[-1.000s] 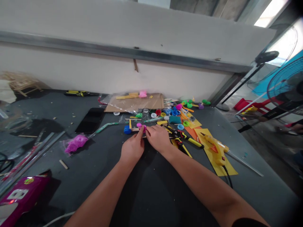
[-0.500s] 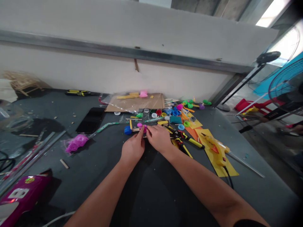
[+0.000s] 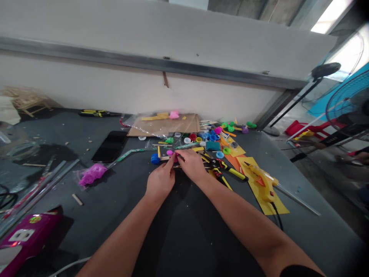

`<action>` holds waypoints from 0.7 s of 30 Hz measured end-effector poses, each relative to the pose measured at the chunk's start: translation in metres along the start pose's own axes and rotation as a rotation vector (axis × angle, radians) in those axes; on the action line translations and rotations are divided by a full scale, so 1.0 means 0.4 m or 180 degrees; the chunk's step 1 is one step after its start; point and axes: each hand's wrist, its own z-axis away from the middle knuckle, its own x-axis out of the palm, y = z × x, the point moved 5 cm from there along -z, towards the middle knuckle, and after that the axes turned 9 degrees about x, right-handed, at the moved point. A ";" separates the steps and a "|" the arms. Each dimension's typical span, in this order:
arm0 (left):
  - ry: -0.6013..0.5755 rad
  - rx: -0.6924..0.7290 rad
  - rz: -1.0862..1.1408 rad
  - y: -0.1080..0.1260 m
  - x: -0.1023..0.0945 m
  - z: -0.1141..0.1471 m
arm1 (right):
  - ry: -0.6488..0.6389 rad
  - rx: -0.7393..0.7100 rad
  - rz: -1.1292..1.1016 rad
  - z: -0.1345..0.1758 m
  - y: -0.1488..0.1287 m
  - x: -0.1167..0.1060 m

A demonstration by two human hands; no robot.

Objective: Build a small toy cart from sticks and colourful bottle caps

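Observation:
My left hand (image 3: 160, 182) and my right hand (image 3: 192, 166) meet at the middle of the table, fingertips nearly touching. Between them is a lump of magenta clay (image 3: 176, 156), partly covered by the fingers of both. It sits on a small build of flat wooden sticks (image 3: 164, 158) lying low over the tabletop. Another flattened pink clay piece (image 3: 169, 152) shows just behind the left fingertips. At the build's left end are a blue bottle cap (image 3: 155, 158) and an upright yellow stick (image 3: 158, 151). Black-and-yellow pliers (image 3: 232, 170) lie right of my right hand.
Coloured bottle caps (image 3: 220, 154) and scraps lie behind the hands, before a cardboard sheet (image 3: 161, 125). A yellow glue gun (image 3: 266, 184) rests on yellow paper at right. At left are a phone (image 3: 110, 146), bagged purple clay (image 3: 92, 174) and a magenta power strip (image 3: 31, 234).
The fingers of my right hand have shifted slightly up and left over the magenta clay, covering more of it. The left hand stays almost in place, and the camera view has moved slightly.

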 end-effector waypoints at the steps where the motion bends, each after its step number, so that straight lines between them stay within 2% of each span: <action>1: -0.0029 0.0000 0.0009 0.001 -0.001 0.000 | 0.0006 0.0010 -0.0009 -0.001 0.002 0.001; 16: 0.0004 0.0003 -0.0060 -0.004 0.005 0.001 | 0.0084 -0.0081 -0.0016 0.001 -0.001 -0.003; 21: 0.0016 0.0017 -0.0042 -0.001 0.003 -0.001 | 0.0160 -0.0294 0.0100 0.007 -0.007 -0.010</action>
